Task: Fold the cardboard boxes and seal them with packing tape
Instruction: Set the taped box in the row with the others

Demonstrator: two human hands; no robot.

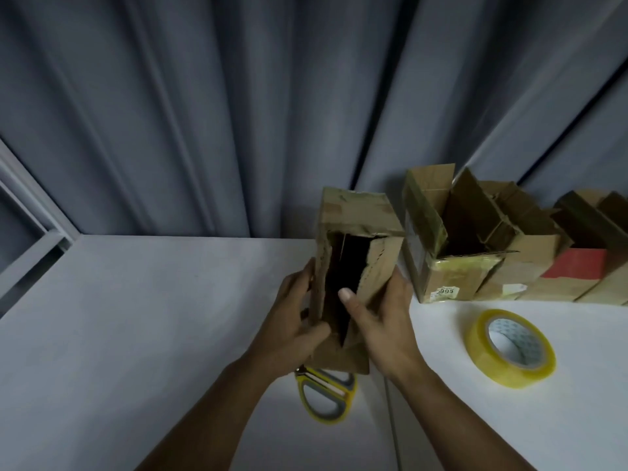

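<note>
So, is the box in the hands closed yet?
Not closed. The held box, gripped by the left hand and right hand, shows a dark gap between its flaps.

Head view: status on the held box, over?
Left hand, right hand both gripping small box. Flaps open, untaped. Tape roll idle at right; scissors beneath.

Left hand [299, 321], right hand [380, 321] grip box [356, 212] sides, thumbs inward.

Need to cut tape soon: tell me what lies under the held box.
Yellow-handled scissors lie on the table beneath the box; their handles show, but the blades are covered by the box.
</note>
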